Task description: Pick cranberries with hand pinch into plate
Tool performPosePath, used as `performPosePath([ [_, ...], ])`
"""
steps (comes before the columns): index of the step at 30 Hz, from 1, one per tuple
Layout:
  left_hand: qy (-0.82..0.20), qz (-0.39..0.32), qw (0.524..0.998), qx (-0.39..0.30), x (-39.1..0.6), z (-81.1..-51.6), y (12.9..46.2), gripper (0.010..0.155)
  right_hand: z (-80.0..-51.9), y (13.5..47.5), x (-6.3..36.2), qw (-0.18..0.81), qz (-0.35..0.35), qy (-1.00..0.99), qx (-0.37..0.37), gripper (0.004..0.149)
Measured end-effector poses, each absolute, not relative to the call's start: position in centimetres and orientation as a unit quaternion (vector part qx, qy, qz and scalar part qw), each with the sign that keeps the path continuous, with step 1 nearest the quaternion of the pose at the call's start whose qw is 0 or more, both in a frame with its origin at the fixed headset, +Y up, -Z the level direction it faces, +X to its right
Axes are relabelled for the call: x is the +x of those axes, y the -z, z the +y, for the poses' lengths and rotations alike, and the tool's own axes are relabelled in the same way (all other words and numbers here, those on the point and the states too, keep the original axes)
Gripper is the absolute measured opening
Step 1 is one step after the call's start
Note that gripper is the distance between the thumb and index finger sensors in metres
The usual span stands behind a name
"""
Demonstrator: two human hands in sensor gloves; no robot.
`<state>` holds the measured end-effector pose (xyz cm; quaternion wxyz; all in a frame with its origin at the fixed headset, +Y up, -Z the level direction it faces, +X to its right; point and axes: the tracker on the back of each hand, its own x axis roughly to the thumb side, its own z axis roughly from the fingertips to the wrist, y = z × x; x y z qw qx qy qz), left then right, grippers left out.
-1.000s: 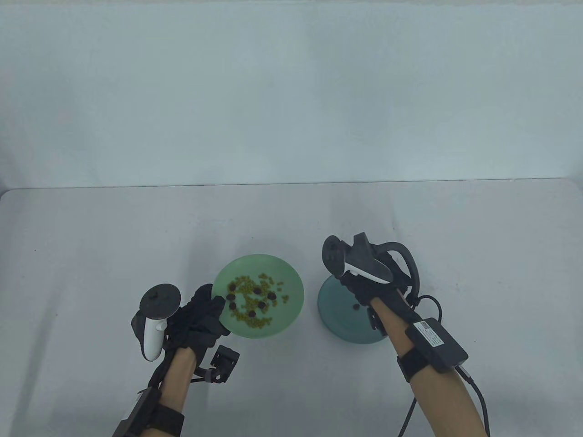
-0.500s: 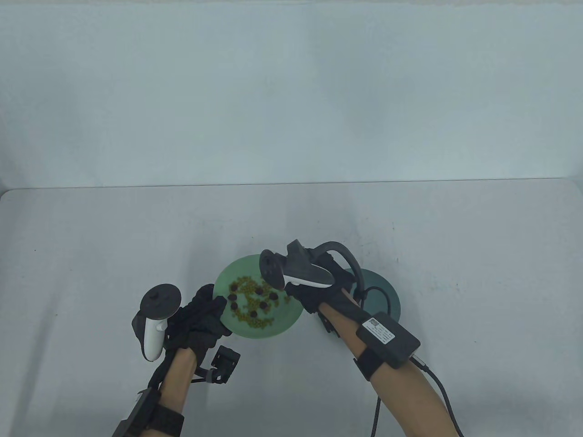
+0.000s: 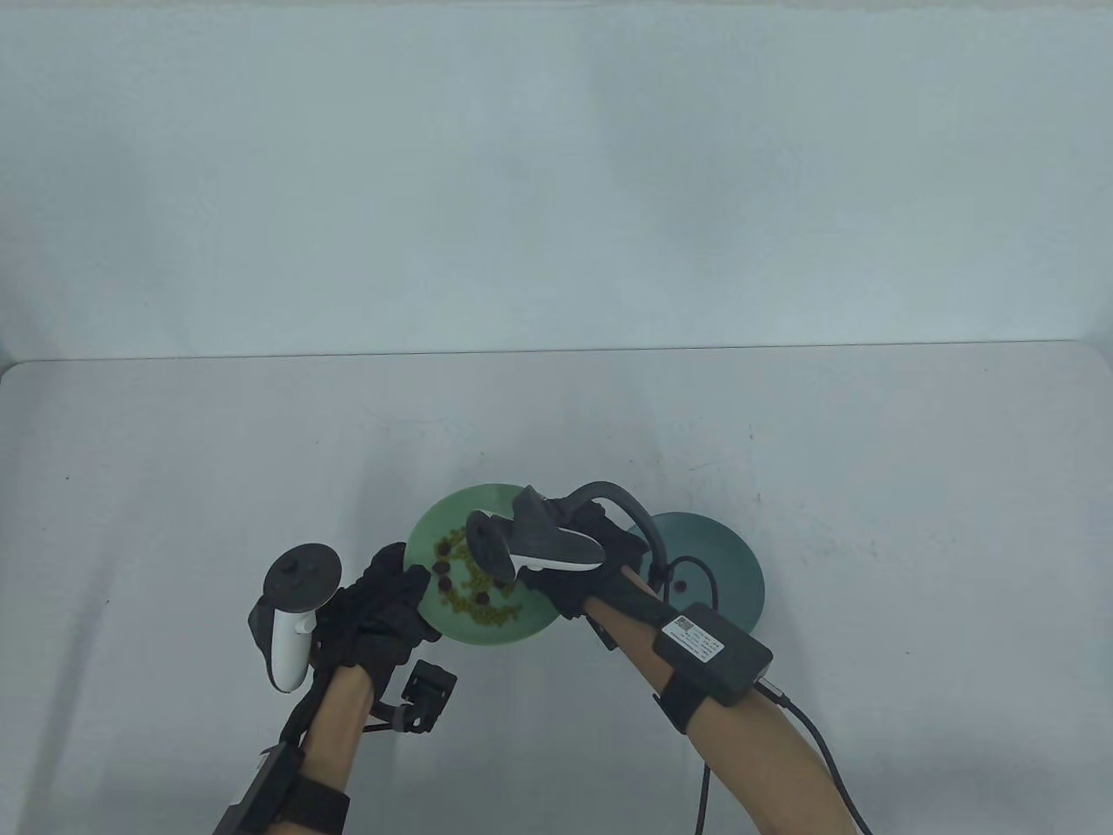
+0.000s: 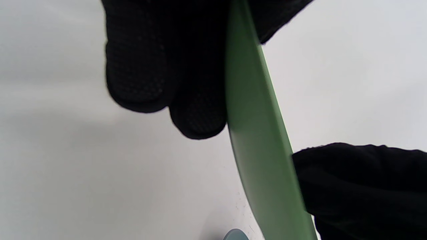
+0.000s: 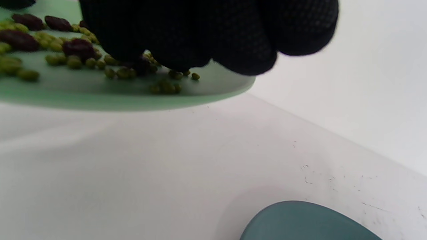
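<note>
cranberries (image 3: 446,567) lie among green beans (image 3: 487,611) on green plate (image 3: 435,531) | left hand (image 3: 383,600) grips that plate's near-left rim, plate raised off table (image 3: 174,487) | right hand (image 3: 591,570) fingertips (image 5: 186,50) down among the cranberries, grasp hidden, cannot tell | teal plate (image 3: 730,565) just right, one cranberry (image 3: 681,586) on it

Left hand (image 3: 383,604) grips at its fingertips; right hand (image 3: 591,565) reaches across (fingers bunched, pointing down)
</note>
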<state>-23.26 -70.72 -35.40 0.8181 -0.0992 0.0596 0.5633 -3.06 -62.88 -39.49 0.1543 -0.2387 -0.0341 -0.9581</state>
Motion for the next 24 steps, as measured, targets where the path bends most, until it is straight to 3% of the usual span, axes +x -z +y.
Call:
performPosePath([
  [24, -0.573, 0.06, 0.811, -0.104, -23.48, -70.91, 35.47, 0.058, -63.29, 39.04, -3.68, 0.142, -0.029, 0.955, -0.26, 0.048],
])
